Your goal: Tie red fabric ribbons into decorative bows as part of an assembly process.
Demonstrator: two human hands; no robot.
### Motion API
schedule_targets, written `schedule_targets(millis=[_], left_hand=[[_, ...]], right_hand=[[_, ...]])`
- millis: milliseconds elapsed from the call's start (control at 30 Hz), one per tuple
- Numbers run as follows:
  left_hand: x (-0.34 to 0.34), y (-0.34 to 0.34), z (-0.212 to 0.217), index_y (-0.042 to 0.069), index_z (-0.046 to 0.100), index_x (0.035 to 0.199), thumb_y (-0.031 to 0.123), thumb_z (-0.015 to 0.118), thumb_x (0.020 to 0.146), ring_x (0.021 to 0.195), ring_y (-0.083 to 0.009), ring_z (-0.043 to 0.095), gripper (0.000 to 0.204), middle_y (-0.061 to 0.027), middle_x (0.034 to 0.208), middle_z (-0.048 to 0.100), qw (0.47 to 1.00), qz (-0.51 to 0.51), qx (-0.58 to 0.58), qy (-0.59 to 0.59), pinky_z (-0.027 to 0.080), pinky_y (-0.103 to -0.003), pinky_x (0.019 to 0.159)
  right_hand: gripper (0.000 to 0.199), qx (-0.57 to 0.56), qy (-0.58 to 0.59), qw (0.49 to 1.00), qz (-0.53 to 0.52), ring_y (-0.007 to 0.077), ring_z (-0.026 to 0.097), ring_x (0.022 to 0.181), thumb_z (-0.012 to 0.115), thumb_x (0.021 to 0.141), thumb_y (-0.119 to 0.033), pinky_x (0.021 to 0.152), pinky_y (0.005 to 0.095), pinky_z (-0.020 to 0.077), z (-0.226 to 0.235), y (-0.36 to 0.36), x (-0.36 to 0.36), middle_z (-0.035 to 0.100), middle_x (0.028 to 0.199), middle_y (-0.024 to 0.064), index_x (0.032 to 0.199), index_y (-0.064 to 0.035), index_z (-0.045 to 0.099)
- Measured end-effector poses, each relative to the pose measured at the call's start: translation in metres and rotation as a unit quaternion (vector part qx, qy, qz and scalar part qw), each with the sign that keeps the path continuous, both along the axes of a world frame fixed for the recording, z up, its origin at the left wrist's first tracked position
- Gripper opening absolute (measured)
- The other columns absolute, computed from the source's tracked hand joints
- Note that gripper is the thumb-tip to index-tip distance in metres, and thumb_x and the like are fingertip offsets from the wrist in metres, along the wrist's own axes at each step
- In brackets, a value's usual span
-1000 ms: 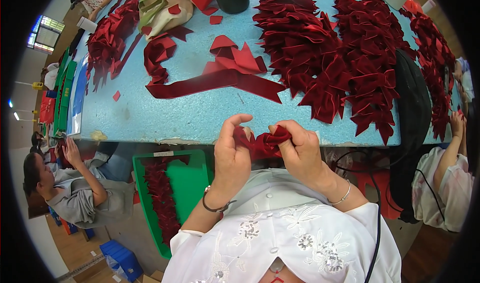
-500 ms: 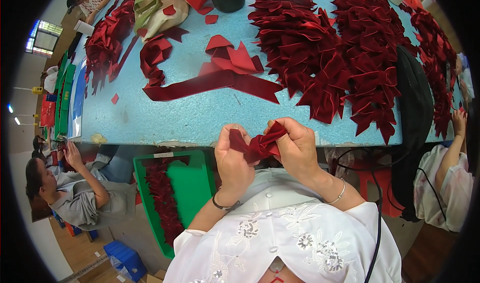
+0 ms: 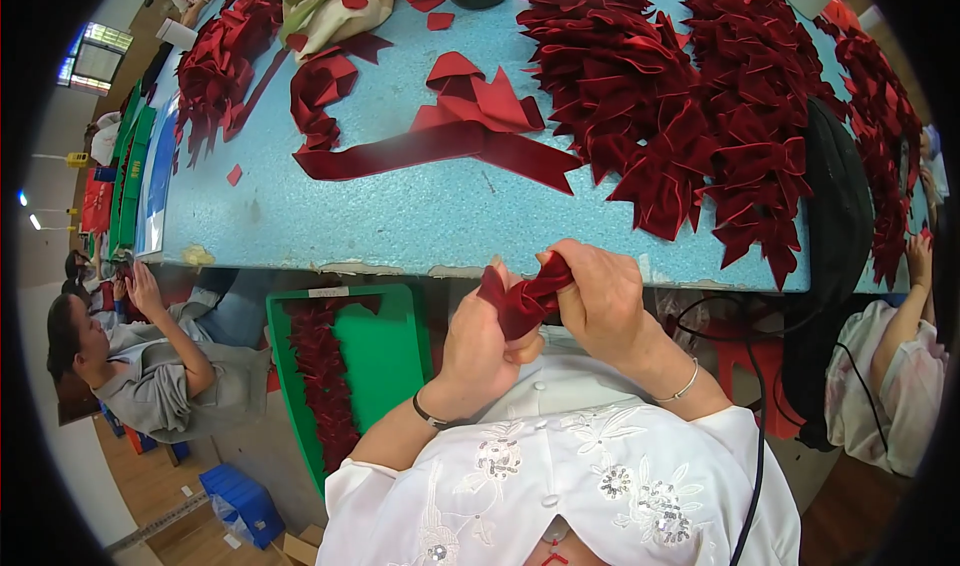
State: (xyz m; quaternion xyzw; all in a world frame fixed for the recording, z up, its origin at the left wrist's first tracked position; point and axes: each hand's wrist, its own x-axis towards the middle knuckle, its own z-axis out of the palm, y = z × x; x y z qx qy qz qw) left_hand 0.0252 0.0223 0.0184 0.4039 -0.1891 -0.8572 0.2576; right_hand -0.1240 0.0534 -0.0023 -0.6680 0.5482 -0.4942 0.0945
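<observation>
Both closed on red ribbon piece: left hand at seven o'clock, right hand at three; folds, seemingly loose, could slip undone.

Work surface: light blue foam-topped table, spanning the upper half of the frame. Upper right: dense heap of dark red velvet bows. Centre: 1 long dark red velvet ribbon strip, partly folded. Upper left: smaller pile of red ribbon pieces, beside a beige cloth bag.
</observation>
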Motion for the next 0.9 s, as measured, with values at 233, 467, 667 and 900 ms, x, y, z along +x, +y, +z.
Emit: schedule_targets(millis=[233,467,667,900], left_hand=[[-0.007,-0.004,0.001,0.009,0.047,0.082,0.047,0.035,0.097,0.042,-0.0075,0.025,0.042,0.0014,0.056,0.036,0.996,0.004,-0.084,-0.024,0.020,-0.024,0.040],[-0.008,-0.001,0.001,0.010,0.045,0.080,0.045,0.035,0.098,0.044,-0.0083,0.024,0.040,0.0026,0.055,0.031,0.995,-0.079,0.062,-0.010,0.020,-0.024,0.043],[-0.007,-0.005,-0.008,0.011,0.046,0.081,0.037,0.039,0.097,0.046,-0.0076,0.026,0.032,0.0035,0.058,0.032,0.978,-0.142,0.144,0.053,0.021,-0.024,0.043],[-0.018,-0.008,0.013,0.006,0.053,0.091,0.009,0.049,0.089,0.060,-0.0060,0.047,0.006,0.0019,0.071,0.050,0.974,0.058,-0.151,-0.159,0.037,-0.019,0.050]], right_hand=[[0.009,0.102,-0.161,0.982,-0.001,0.0178,0.064,0.061,0.054,0.085,0.000,0.053,0.0268,0.0496,0.004,-0.001,0.000,0.065,0.075,0.0132,0.093,0.0029,0.057],[0.009,0.091,-0.226,0.970,-0.004,0.0131,0.063,0.063,0.054,0.085,0.001,0.053,0.0259,0.0490,0.002,0.003,0.001,0.066,0.077,0.0108,0.092,0.0034,0.058],[0.009,0.036,-0.139,0.989,-0.017,0.0098,0.058,0.058,0.053,0.086,-0.002,0.051,0.0246,0.0467,-0.003,0.001,-0.008,0.065,0.074,0.0081,0.091,0.0036,0.059],[0.013,0.240,-0.272,0.932,0.013,0.0074,0.048,0.049,0.052,0.086,-0.006,0.046,0.0228,0.0387,0.016,-0.001,-0.022,0.057,0.059,0.0039,0.083,0.0041,0.061]])
